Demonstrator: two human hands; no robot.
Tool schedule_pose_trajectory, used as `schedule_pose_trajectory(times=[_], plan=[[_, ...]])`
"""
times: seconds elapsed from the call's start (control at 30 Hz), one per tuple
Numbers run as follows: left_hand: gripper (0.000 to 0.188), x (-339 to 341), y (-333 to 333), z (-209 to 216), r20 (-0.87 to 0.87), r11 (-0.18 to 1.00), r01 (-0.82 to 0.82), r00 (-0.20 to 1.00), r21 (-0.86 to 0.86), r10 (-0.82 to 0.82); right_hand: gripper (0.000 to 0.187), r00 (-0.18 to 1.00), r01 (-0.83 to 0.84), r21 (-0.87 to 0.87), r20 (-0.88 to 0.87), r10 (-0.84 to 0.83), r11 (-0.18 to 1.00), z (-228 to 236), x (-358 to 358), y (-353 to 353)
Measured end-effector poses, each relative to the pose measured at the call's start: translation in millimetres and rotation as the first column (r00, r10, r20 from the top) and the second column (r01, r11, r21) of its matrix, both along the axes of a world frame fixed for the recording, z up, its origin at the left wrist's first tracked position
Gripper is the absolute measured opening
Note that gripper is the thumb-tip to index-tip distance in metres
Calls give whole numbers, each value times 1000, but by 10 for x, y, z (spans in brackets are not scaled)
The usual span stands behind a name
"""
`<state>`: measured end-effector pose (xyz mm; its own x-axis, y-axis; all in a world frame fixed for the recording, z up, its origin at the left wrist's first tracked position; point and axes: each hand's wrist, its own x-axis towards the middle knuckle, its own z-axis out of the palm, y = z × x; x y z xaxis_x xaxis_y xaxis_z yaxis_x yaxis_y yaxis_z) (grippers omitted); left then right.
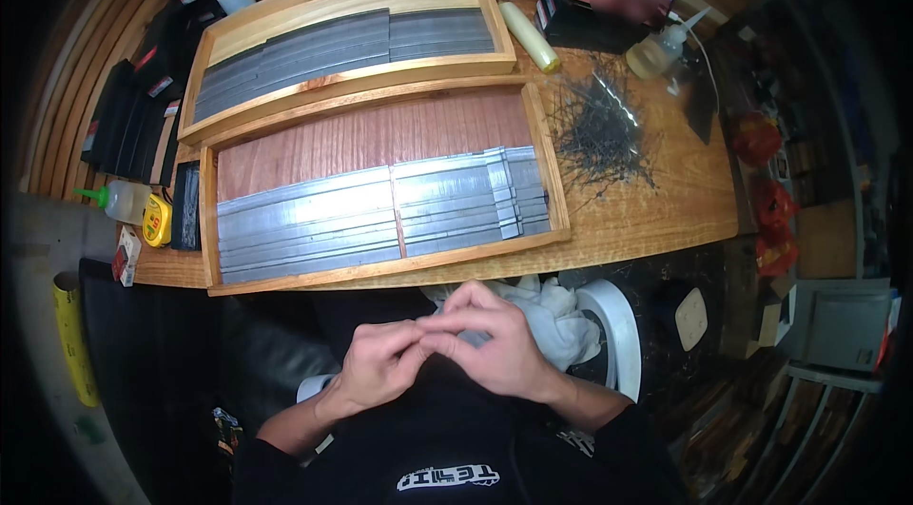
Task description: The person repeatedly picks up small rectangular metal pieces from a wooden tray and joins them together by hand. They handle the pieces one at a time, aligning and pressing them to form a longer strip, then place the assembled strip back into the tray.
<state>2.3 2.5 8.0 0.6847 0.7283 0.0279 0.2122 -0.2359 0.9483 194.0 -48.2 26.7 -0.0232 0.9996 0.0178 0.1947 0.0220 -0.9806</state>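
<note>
My left hand (378, 364) and my right hand (496, 345) meet in front of my body, just below the table's near edge. Both hands are closed, with fingertips pinched together. Whatever they may hold is hidden by the fingers or too small to make out. Beyond them lies a wooden tray (549, 167) with flat, shiny metal strips (304, 212) in two side-by-side groups. A few short strips (502, 191) lie across the right group. Behind it, a second wooden tray (492, 10) contains duller grey strips (328, 41).
A tangled heap of thin dark wire-like pieces (604, 136) lies right of the trays. Near it are a pale yellow roll (531, 36) and a squeeze bottle (656, 53). A grey-white cloth (561, 322) lies beside my right hand. Another bottle (126, 201) stands at left.
</note>
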Motion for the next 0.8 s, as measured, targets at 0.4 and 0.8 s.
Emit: schedule_pose_trajectory(times=[0.4,0.8], plan=[[14,117,343,258,123,987,-119,987,110,106,16,998,-12,333,68,-11,943,272,50,472],[18,26,177,-281,116,472,19,977,-881,177,14,703,-105,-480,-655,-277,871,-574,-110,57]])
